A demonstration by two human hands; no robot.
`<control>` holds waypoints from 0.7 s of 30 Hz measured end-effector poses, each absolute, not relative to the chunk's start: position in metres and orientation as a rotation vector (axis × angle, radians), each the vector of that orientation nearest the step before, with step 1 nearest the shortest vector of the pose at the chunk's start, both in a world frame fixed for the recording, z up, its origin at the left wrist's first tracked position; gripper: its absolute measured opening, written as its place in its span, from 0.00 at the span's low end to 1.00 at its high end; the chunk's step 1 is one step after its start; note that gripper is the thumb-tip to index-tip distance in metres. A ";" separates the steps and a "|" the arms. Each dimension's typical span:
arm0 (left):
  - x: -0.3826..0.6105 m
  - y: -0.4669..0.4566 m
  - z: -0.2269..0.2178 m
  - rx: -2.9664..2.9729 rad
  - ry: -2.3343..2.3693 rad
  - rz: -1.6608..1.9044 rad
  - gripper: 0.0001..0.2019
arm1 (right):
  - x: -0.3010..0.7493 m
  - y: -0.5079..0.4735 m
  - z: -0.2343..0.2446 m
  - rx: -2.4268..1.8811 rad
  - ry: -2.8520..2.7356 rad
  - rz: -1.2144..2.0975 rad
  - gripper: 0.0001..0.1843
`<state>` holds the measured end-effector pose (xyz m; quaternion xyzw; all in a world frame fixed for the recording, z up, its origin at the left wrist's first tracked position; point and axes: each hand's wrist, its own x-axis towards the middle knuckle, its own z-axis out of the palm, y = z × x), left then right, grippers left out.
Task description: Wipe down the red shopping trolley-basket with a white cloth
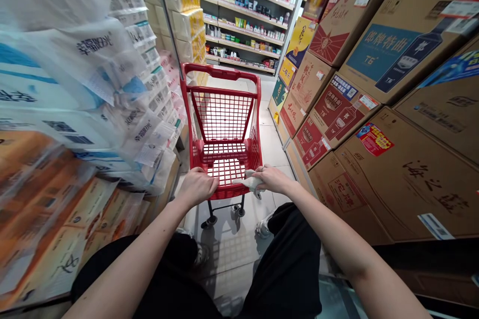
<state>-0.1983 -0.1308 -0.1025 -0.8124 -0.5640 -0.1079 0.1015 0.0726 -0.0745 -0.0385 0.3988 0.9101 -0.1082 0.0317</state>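
A red plastic shopping cart [224, 92] with grid walls stands upright in the aisle in front of me, its raised bar at the far end. On its near edge, at the left corner, my left hand [197, 187] is closed with the knuckles up. My right hand [274, 178] is at the near right corner, its fingers closed on a crumpled white cloth [253, 183] that may be a glove. The cloth lies against the red rim and hangs partly outside it. Whether the right fingers also grip the rim is hidden. No goods show inside the cart.
Stacked white tissue packs [93, 79] and orange packs [45, 209] line the left side. Brown cartons [404, 174] are piled high on the right. Shelves [243, 10] of small boxes and bottles cross the far end. A dark pole [170, 20] rises by the cart's far left corner.
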 end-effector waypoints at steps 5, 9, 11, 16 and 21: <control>-0.193 -0.129 -0.105 -2.335 -1.522 -0.373 0.24 | 0.067 -0.071 -0.054 0.733 2.841 0.154 0.10; -0.190 -0.127 -0.106 -2.316 -1.494 -0.372 0.24 | 0.050 -0.077 -0.069 0.739 2.810 0.271 0.10; -0.190 -0.126 -0.106 -2.312 -1.503 -0.361 0.23 | 0.039 -0.082 -0.073 0.763 2.824 0.280 0.11; -0.190 -0.127 -0.106 -2.344 -1.521 -0.328 0.23 | 0.019 -0.089 -0.074 0.739 2.896 0.193 0.13; -0.191 -0.128 -0.105 -2.412 -1.500 -0.386 0.23 | 0.047 -0.085 -0.068 0.846 2.868 0.105 0.18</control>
